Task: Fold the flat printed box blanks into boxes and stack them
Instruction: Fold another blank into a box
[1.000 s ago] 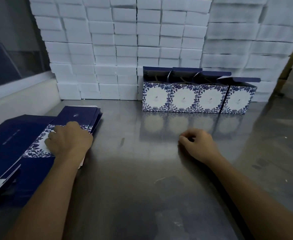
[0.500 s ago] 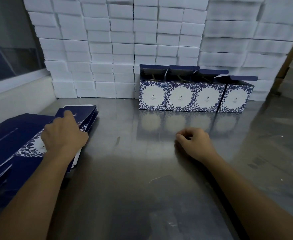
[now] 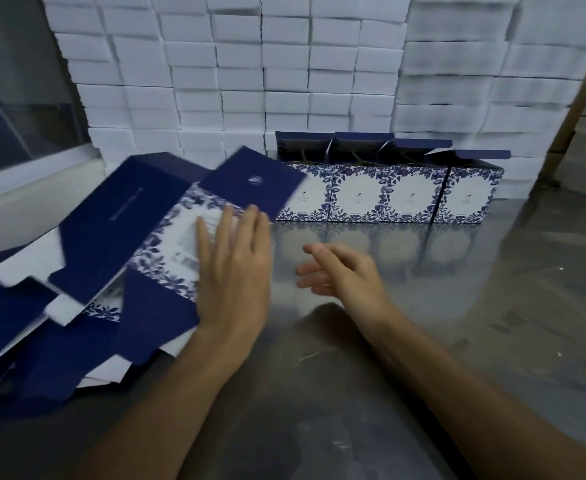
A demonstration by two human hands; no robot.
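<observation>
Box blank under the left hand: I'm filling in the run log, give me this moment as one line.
stage: taking blank | left hand: flat on box blank | right hand: open, empty | folded boxes: four in row

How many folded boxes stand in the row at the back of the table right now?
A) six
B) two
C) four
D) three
C: four folded boxes stand side by side with top flaps open, against the white stacks.

Table: I work at a reflective steel tabletop (image 3: 423, 341).
Back: stacked white cartons (image 3: 284, 64) wall me in.
Left: dark window (image 3: 14, 98), pale sill (image 3: 24, 174).
</observation>
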